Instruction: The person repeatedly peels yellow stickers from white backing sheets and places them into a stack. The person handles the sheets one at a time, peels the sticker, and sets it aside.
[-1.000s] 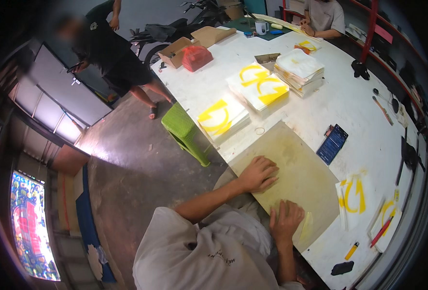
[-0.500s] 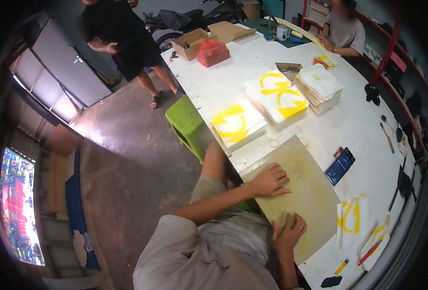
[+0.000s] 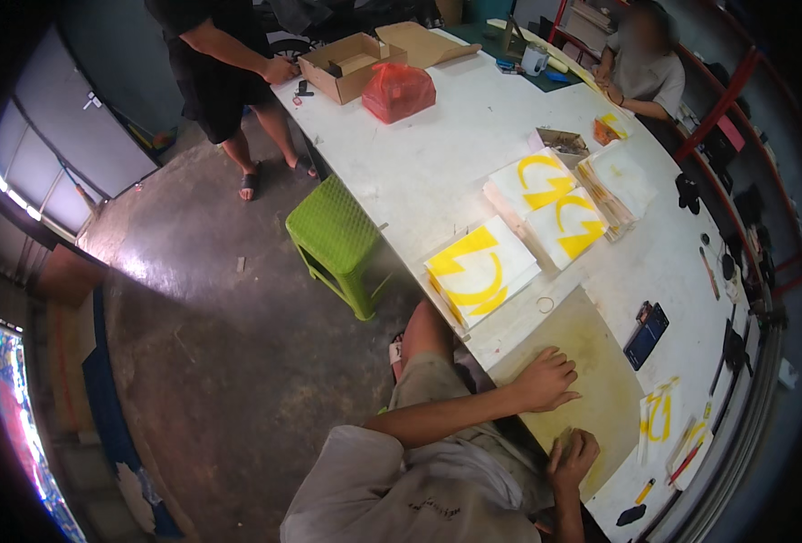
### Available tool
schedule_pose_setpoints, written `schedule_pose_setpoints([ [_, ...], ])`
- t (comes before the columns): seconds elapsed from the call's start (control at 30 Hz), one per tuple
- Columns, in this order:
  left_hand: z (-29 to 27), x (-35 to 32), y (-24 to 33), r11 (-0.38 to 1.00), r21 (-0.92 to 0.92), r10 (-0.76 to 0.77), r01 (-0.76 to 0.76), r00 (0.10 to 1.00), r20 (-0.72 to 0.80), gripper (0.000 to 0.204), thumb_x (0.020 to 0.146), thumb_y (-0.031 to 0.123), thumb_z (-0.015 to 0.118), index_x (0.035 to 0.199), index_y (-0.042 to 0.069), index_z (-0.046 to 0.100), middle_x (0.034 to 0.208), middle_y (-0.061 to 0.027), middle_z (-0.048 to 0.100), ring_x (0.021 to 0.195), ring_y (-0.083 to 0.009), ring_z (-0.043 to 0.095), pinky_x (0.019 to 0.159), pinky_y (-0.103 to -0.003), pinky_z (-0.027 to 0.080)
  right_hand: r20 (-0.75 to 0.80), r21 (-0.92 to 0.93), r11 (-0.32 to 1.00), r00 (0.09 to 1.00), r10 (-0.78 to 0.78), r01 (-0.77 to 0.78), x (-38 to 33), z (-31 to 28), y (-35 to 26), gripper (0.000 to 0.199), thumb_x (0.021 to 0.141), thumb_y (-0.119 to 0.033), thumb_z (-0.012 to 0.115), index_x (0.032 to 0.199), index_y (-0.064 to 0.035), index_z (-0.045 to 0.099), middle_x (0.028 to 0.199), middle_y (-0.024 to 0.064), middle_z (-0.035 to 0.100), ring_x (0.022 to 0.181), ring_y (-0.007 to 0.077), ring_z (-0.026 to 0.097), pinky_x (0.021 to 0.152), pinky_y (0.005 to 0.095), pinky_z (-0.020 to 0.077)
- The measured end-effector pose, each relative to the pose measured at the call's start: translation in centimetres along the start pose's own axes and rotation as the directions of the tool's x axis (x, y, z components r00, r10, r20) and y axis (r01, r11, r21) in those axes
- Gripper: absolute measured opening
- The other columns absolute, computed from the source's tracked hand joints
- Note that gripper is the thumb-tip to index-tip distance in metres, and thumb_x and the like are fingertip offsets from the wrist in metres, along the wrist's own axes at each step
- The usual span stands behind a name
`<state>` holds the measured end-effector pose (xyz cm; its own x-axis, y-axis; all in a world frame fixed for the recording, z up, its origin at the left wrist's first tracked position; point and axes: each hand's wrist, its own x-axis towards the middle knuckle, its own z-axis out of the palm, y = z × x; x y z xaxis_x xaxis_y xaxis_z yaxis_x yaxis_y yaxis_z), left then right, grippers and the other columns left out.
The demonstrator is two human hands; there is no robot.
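Note:
My left hand (image 3: 547,380) rests on a translucent yellowish mat (image 3: 616,398) at the table's near edge. Its fingers bend loosely, the thumb stands apart, and nothing shows in it. Nearer to me is my right hand (image 3: 574,455), at the mat's front edge, fingers curled with the thumb apart and no object visible. Beyond the mat lies a stack of white paper pieces with yellow painted shapes (image 3: 480,271); a second yellow-marked stack (image 3: 545,206) sits behind it. A small rubber band (image 3: 545,305) lies between mat and stacks.
A phone (image 3: 646,337), yellow-marked pieces (image 3: 659,416), a red pen (image 3: 686,463) and a yellow lighter (image 3: 645,491) lie right of the mat. Farther off are a red plastic bag (image 3: 399,93) and a cardboard box (image 3: 351,68). A green stool (image 3: 333,222) stands left; two other people are by the table.
My view has swung left, shifting the scene. My right hand's fingers have curled in more; my left hand stays on the mat. The standing person now has a hand at the table's far corner.

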<state>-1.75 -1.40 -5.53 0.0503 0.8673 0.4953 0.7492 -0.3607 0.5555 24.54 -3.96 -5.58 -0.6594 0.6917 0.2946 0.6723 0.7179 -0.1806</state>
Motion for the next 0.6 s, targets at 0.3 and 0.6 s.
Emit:
schedule_pose_setpoints([
  [0.3, 0.2, -0.4, -1.3, 0.996, 0.023, 0.087, -0.089, 0.995, 0.051, 0.050, 0.094, 0.050, 0.064, 0.104, 0.001, 0.063, 0.100, -0.0128, 0.060, 0.100, -0.0298, 0.057, 0.112, -0.052, 0.035, -0.168, -0.193, 0.975, 0.975, -0.144, 0.111, -0.4, 0.2, 1.0, 0.051, 0.093, -0.028, 0.062, 0.131, 0.0047, 0.050, 0.125, 0.0282, 0.054, 0.116, 0.0445, 0.051, 0.098, 0.0558, 0.0363],
  [0.6, -2.0, 1.0, -1.2, 0.989, -0.133, -0.044, 0.063, 0.989, 0.140, 0.059, 0.093, 0.055, 0.063, 0.113, 0.000, 0.064, 0.103, -0.0136, 0.059, 0.103, -0.0311, 0.056, 0.112, -0.052, 0.035, 0.062, 0.067, 0.998, 0.998, 0.005, -0.009, -1.3, 1.1, 1.6, 0.057, 0.096, -0.033, 0.061, 0.135, 0.0057, 0.046, 0.129, 0.0274, 0.050, 0.118, 0.0446, 0.047, 0.099, 0.0570, 0.0359],
])
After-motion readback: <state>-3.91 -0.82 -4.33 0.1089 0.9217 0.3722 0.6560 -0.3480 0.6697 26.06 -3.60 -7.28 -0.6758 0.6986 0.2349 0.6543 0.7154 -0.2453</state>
